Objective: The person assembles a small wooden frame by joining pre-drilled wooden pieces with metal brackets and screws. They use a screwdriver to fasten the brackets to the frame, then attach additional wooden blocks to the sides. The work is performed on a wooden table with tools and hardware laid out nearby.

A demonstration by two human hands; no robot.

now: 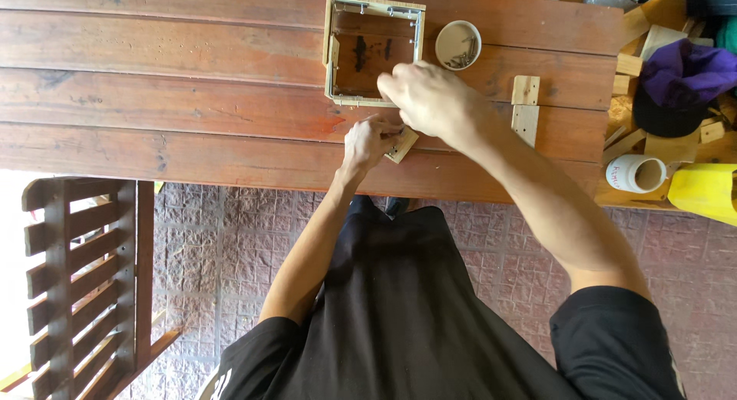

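1. Red-brown planks make up my counter point(192, 100); below its near edge lies brick paving, with a slatted chair point(84, 277) at my left.
2. My left hand point(368, 143) sits at the counter's near edge, fingers closed on a small wood block point(402, 145), pressing it against the planks.
3. My right hand point(430, 100) reaches over from the right, fingers bunched together just above the block and the near side of a frame; whether they pinch anything I cannot tell.
4. That square wooden frame point(374, 51) lies flat beyond my hands, with metal fittings along its far side.
5. Just right of the frame stands a round cup point(458, 44) with screws in it.
6. Two pale wood strips point(526, 104) lie right of my right forearm.
7. At the far right are wood scraps, a white mug point(636, 173), a purple cap point(683, 81) and something yellow point(706, 191).
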